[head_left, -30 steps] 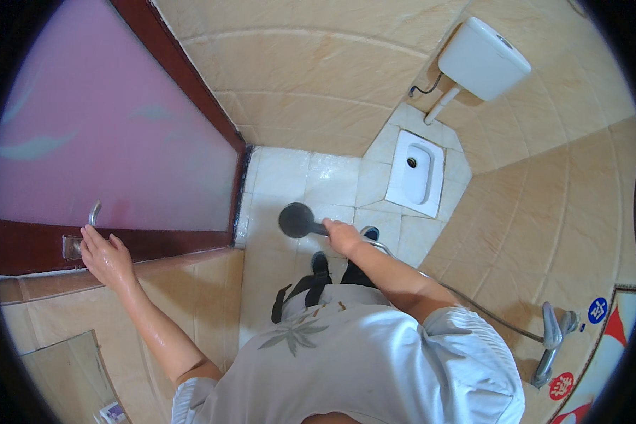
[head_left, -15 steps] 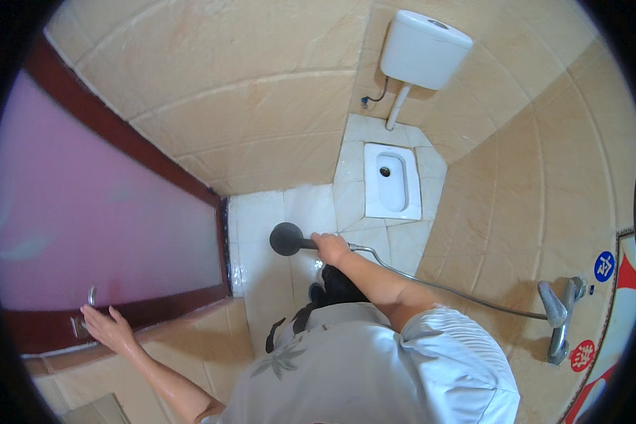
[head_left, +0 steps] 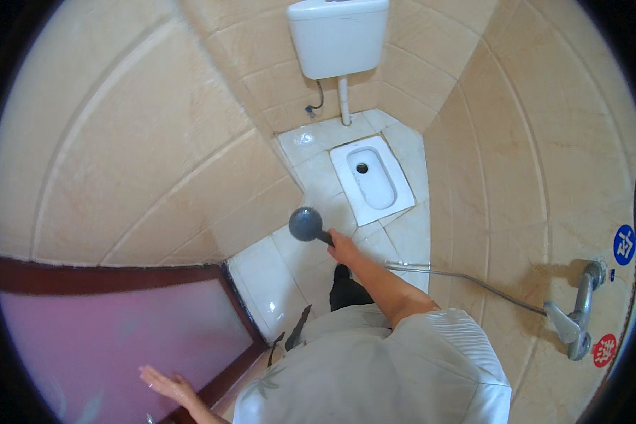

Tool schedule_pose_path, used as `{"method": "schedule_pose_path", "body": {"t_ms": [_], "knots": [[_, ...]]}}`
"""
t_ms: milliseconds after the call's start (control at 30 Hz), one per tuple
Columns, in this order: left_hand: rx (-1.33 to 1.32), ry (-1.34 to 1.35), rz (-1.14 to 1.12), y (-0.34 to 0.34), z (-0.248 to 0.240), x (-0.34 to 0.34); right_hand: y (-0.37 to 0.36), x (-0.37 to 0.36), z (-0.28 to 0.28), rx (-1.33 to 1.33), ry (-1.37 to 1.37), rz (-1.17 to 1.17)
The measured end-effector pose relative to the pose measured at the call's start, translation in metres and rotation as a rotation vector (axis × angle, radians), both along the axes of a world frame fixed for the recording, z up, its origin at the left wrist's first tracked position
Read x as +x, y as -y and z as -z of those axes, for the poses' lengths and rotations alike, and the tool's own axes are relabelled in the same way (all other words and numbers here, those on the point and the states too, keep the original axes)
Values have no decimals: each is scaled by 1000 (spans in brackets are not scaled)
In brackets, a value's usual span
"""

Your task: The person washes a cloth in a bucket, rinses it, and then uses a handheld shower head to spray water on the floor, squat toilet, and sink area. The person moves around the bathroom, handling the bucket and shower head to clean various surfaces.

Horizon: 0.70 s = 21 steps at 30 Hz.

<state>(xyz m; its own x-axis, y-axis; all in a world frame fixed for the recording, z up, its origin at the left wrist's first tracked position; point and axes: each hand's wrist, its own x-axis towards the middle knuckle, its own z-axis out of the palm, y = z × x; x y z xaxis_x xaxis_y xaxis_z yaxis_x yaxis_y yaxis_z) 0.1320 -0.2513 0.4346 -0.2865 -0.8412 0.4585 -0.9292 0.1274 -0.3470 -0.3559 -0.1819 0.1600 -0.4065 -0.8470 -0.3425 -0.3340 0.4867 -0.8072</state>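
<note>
My right hand (head_left: 341,247) is wrapped round the handle of a dark grey shower head (head_left: 306,224), held out over the tiled floor with its round head toward the left. From my grip a metal hose (head_left: 473,278) runs right to the wall mixer tap (head_left: 578,318). My left hand (head_left: 168,385) is held out at the lower left, fingers stretched and holding nothing. It is in front of the frosted pinkish door (head_left: 127,339) with a dark red frame; whether it touches the panel I cannot tell.
A white squat toilet (head_left: 372,180) is set in the pale floor tiles (head_left: 261,272) ahead. Above it a white cistern (head_left: 339,42) hangs on the beige wall, joined by a white pipe (head_left: 343,99). Round blue and red stickers flank the tap. A dark strap (head_left: 298,328) hangs by my waist.
My view has turned left, toward the door side. The left hand has come away from the door handle. The shower head has swung farther forward, toward the squat toilet.
</note>
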Motion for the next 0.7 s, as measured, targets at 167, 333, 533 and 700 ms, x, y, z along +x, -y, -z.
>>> {"method": "schedule_pose_path", "body": {"t_ms": [167,333,533,700], "knots": [[463,-124,307,37,70,-77,9,-68,19,-81,81,387],[814,-43,476,38,141,-49,-10,-152,24,-359,321,844],[1401,239,100,91,197,-43,-80,-220,4,-642,265,1251],[1407,-18,285,144,183,-121,-138,-207,-16,-751,162,1603]]}}
